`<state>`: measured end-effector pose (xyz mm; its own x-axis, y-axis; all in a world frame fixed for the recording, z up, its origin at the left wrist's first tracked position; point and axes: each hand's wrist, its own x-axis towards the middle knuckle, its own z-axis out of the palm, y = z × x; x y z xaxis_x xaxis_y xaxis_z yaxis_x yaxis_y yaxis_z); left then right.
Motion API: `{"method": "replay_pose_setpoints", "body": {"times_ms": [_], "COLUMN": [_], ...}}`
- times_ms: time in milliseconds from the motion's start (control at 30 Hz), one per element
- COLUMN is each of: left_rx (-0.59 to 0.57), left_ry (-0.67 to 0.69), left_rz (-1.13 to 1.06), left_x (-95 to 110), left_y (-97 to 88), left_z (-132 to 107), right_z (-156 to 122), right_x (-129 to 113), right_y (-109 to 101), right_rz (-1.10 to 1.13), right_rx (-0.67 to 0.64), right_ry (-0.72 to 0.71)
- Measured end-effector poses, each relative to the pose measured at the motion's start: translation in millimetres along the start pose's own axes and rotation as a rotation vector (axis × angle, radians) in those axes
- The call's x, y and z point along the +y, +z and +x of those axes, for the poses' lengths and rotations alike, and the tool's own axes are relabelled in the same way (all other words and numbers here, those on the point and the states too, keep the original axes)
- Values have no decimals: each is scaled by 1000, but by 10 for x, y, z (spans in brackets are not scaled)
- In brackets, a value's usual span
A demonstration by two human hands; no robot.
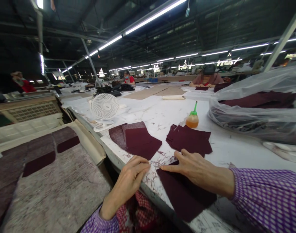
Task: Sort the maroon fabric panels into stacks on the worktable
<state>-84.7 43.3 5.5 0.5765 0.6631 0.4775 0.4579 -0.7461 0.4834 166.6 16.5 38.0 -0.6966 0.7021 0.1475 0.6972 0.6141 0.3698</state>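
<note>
My right hand (196,170) rests on a dark maroon fabric piece (184,194) near the table's front edge, its fingers apart and one stretched to the cloth's left corner. Left of it, my left hand (133,173) hovers at the table edge with thumb and fingertips pressed together; whether anything small is between them, I cannot make out. Beyond the left hand, overlapping maroon pieces (141,140) lie fanned out, some with a greyish, speckled face. Past the right hand sits a small stack of maroon pieces (190,139).
A squeeze bottle (192,119) with amber liquid and a green spout stands behind the stack. A white fan (105,106) is at the left, a clear plastic bag (257,113) of maroon cloth at the right. Fabric pieces lie on a speckled board (65,184). Co-workers sit farther back.
</note>
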Motion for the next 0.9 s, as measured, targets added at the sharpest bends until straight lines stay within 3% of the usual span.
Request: {"method": "replay_pose_setpoints", "body": {"times_ms": [233, 333, 400, 533, 600, 767, 900], "left_rx": [-2, 56, 101, 129, 114, 4, 1], "left_ry": [14, -38, -68, -133, -181, -189, -222], "left_rz": [55, 132, 212, 346, 402, 559, 543], "left_x": [115, 43, -75, -373, -484, -526, -515], "left_y": [41, 60, 53, 20, 7, -1, 26], "left_z": [52, 104, 176, 395, 507, 680, 751], "right_z": [28, 45, 80, 179, 215, 216, 100], "right_x": [-80, 1, 108, 292, 324, 474, 899], "right_y": [-35, 8, 15, -55, -97, -152, -45], "right_rz": [-24, 47, 162, 505, 615, 779, 804], "right_rx": [50, 57, -1, -279, -320, -213, -79], "right_ry": [-53, -21, 31, 102, 91, 106, 220]}}
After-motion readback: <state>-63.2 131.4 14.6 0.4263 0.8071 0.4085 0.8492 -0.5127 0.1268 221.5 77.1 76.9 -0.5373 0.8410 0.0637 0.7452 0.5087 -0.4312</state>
